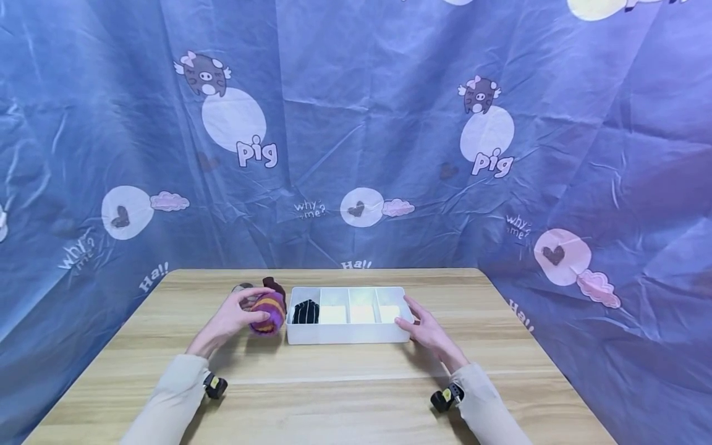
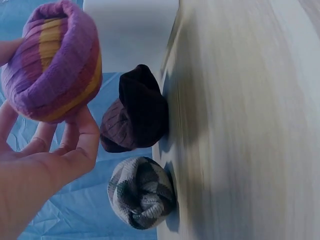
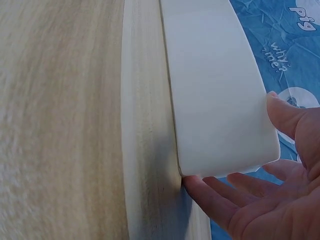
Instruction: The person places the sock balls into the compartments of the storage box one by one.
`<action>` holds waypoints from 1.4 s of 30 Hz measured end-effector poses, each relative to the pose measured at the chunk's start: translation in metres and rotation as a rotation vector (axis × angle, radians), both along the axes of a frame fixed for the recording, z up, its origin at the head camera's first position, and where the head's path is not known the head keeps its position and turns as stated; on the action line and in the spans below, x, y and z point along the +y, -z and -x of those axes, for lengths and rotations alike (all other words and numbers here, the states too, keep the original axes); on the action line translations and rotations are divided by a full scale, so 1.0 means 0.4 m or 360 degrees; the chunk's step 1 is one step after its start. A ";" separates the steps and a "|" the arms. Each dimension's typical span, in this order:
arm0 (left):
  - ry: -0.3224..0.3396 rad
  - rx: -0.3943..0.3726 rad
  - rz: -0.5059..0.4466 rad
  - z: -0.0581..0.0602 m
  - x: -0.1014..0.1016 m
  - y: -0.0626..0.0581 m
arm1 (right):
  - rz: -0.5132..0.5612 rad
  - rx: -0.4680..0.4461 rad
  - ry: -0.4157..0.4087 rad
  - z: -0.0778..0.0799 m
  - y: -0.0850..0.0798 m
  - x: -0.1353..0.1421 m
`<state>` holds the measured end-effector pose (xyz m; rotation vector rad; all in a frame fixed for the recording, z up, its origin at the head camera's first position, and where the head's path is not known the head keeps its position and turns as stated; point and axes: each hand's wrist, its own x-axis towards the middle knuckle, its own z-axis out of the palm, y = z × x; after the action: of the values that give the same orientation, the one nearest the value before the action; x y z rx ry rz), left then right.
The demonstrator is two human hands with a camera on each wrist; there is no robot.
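Observation:
My left hand (image 1: 236, 314) grips a rolled-up sock (image 1: 268, 313), purple with orange stripes, just left of a white box with compartments (image 1: 349, 334). In the left wrist view this striped sock (image 2: 55, 65) is held up between thumb and fingers, off the table. A black sock with thin white stripes (image 1: 306, 312) sits in the box's leftmost compartment; the other compartments show bare white bottoms. My right hand (image 1: 427, 327) holds the box's right end. Seen from the right wrist, the thumb lies at the rim of the white box (image 3: 220, 95) and the fingers run along its end wall.
A dark brown rolled sock (image 2: 137, 112) and a grey-and-white patterned rolled sock (image 2: 141, 194) lie on the wooden table (image 1: 334, 395), near the left hand. Behind the table hangs a blue cloth (image 1: 356, 136) printed with pigs and words.

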<state>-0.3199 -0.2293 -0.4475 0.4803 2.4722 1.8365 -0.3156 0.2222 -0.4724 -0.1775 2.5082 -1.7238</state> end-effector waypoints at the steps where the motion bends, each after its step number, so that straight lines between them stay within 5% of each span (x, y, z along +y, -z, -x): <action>1: -0.0022 -0.0002 -0.0014 0.002 0.002 -0.002 | 0.0006 0.0001 0.0004 0.001 0.000 -0.001; 18: -0.0272 0.0181 -0.0162 0.022 0.075 -0.010 | 0.0047 -0.0006 -0.0020 0.005 -0.005 0.001; 42: -0.0329 0.0241 -0.0205 0.042 0.174 0.000 | 0.0024 -0.0053 -0.0013 -0.009 -0.012 -0.001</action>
<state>-0.3367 -0.1596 -0.4476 0.3954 2.5996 2.1216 -0.3119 0.2219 -0.4676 -0.1586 2.4680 -1.7287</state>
